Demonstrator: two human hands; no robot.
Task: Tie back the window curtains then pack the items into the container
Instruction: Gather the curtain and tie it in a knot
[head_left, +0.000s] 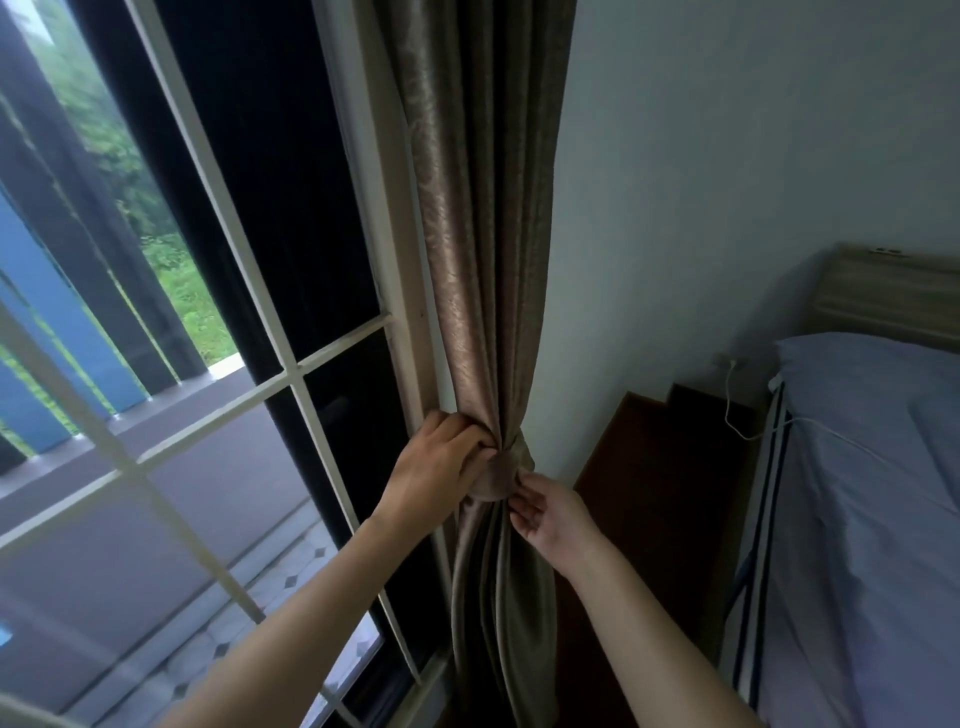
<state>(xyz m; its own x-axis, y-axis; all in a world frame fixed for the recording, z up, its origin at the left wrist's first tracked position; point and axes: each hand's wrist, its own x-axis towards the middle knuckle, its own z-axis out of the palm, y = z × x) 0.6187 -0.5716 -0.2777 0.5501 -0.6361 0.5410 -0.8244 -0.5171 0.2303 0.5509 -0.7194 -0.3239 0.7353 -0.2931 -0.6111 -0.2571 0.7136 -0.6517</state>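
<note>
Brown curtain (483, 260): gathered beside the window frame (395, 338), bunched at 6 o'clock.
Cloth tie (506, 467): wrapped round the bunch.
Left hand (436, 462): tie's 9 o'clock, fingers curled, gripping the curtain.
Right hand (550, 514): 4 o'clock, fingertips on the tie; whether pinching, cannot tell.
Advice: hold firm, snug evenly.

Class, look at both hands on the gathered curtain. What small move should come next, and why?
Probably pull the band snug. The left hand pinches the band where it cinches the curtain, and the right hand only touches its lower edge, so the wrap looks placed but not yet settled.
</note>
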